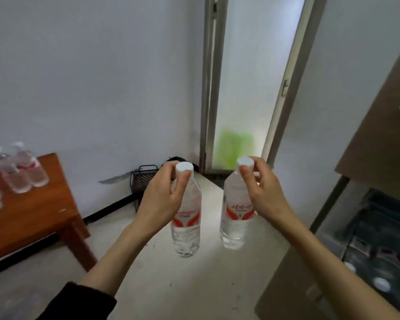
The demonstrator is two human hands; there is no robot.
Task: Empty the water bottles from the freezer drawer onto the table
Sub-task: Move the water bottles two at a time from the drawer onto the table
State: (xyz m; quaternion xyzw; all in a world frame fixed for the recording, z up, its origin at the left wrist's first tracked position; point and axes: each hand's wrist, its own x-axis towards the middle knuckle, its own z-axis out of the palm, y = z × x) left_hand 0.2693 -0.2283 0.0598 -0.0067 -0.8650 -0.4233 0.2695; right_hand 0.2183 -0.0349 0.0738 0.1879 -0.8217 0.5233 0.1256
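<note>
two water bottles are carried upright, each pinched at its white cap: the left bottle (186, 218) by the left hand (164, 192), the right bottle (237, 213) by the right hand (261, 192), fingers closed narrowly round the caps. their long axes hang vertical over the floor. the wooden table (32, 218), already bearing bottles (26, 169), lies well to the left, nearer the left hand, so a leftward carry is judged next. the freezer drawer (379, 250) sits at right.
</note>
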